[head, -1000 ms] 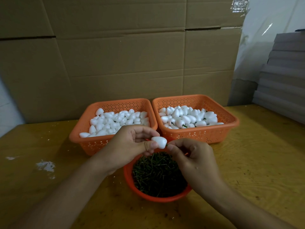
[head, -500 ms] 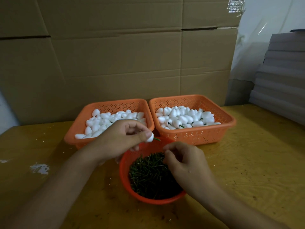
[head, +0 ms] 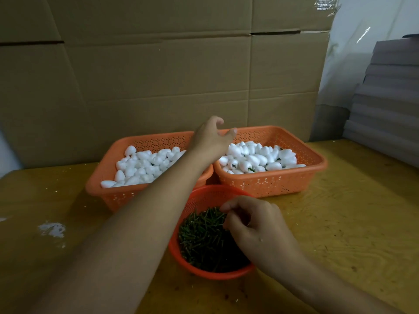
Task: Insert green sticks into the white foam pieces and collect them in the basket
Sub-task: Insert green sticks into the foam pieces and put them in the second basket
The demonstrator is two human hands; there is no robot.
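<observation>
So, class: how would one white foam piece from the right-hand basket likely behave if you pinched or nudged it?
A foam piece probably weighs very little, being foam. Its rounded egg shape suggests it would roll if nudged. Green sticks go in, so it likely dents when pinched.

Head camera looks forward and down, close over the table [head: 340, 223].

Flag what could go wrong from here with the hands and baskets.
1. The left hand hangs open above the rims between the left basket and right basket; a finished foam piece could land in the wrong one.
2. The left forearm crosses low over the left basket's near corner and could nudge it.
3. The right hand picks in the stick bowl and may lift several tangled green sticks.
</observation>
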